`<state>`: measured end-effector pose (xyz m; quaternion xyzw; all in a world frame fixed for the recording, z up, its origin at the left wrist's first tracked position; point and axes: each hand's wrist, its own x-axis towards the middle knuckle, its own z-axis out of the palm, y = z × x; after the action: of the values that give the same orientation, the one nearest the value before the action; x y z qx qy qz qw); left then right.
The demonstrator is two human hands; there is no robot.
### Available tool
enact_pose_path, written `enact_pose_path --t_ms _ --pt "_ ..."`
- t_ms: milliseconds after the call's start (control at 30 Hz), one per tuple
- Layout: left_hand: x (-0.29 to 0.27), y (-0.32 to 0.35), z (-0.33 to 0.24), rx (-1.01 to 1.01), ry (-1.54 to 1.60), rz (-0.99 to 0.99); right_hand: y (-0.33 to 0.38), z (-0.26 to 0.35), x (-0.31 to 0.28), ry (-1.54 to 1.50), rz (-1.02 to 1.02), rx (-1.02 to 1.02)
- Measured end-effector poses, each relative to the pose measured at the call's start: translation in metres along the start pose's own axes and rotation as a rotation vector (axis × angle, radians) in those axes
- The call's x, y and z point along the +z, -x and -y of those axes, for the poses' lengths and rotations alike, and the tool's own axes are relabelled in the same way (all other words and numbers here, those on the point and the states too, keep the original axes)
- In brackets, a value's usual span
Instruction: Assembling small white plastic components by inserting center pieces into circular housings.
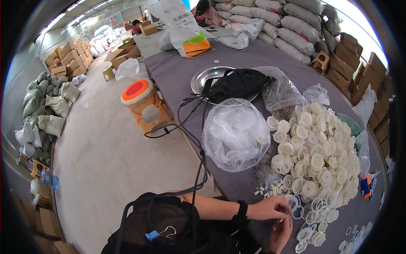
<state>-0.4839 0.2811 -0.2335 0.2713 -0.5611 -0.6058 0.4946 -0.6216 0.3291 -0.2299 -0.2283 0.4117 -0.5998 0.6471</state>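
Dark clothing (169,220) fills the lower edge, with a blue binder clip (152,235) fastened to it and black cables (198,169) looping up across the floor side toward the tabletop (262,57). Just right of it, the left hand (270,209), its wrist wrapped in a black band (241,210), reaches over the near edge of the grey cloth-covered tabletop, fingers curled and thumb drawn in. The right hand (281,235) comes up from below, and the fingertips of both meet; whether they grip anything there is too small to tell. Right beside the fingertips lie translucent rings (296,206), some overlapping, which run down along the near side of a big heap of cream plastic wheels (317,156). Small white pieces (275,189) sit between the left hand and the heap, next to a spread of tiny grey bits (264,167). Beyond these, a clear plastic bag (237,135) bulges with pale contents, and behind it a black cloth bag (239,86) rests partly over a round metal tray (204,79). Another clear bag (279,91) leans near the heap's far side. More small rings (356,237) are scattered at the lower right, well apart from the hands. On the floor left of the tabletop stands a tan container (146,111) topped with orange-red.
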Motion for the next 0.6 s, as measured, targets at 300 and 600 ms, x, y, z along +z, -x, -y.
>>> enact_pose_path --t_ms 300,600 --pt "-0.005 0.007 -0.013 0.141 -0.76 0.156 0.003 -0.003 -0.003 0.477 -0.146 -0.215" --pt "-0.017 0.006 -0.02 0.282 -0.864 0.283 0.007 0.006 -0.004 0.47 -0.072 0.003"
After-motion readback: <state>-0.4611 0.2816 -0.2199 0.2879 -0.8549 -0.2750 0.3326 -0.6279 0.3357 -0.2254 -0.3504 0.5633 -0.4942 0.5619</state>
